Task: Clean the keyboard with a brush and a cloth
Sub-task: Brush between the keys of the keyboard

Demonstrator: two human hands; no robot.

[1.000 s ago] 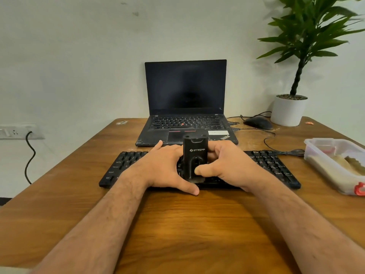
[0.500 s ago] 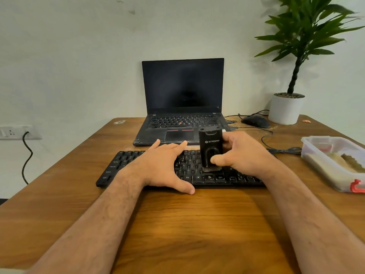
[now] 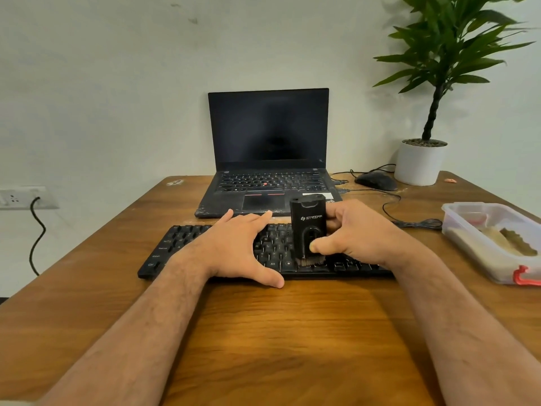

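Gripping brush (image 3: 308, 227): right hand (image 3: 355, 234), fingers curled behind body, thumb on front. Brush upright, bristles down on keyboard (image 3: 181, 244) near bottom key row, right of centre. Left hand (image 3: 234, 247) flat on keys, fingers spread, thumb over front edge onto table (image 3: 278, 341). Keyboard lies across table in front of laptop (image 3: 269, 153). Mouse (image 3: 376, 180), plant pot (image 3: 418, 162) at far right. Plastic box (image 3: 494, 238) at right edge.
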